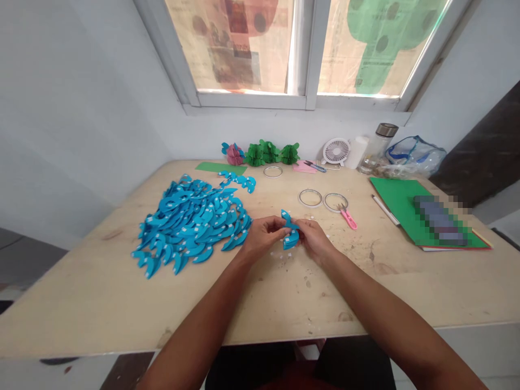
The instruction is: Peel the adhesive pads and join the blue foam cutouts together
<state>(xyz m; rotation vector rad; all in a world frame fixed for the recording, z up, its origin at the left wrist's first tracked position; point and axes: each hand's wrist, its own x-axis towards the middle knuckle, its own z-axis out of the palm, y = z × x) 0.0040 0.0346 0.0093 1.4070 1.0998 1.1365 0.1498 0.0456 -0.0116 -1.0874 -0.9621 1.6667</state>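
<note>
Between my two hands, just above the wooden table point(268, 303), is a blue paper cutout point(291, 238) with curved lobes and a small white square on it. My left hand point(266, 234) pinches its left side, thumb on top. On the opposite side, the fingers of my right hand point(312, 236) are closed on its edge; their tips are partly hidden. A large heap of similar blue paper pieces point(195, 216), many bearing white squares, lies left of my left hand. Tiny white scraps point(282, 255) are scattered below the held piece.
Rolls of narrow tape point(310, 198) and pink thread snips point(348, 218) lie beyond my right hand. Green paper craft figures point(268, 153), a small white fan point(336, 151) and a glass bottle point(377, 146) line the wall. Green sheets point(400, 203) with a blurred-out object rest at right.
</note>
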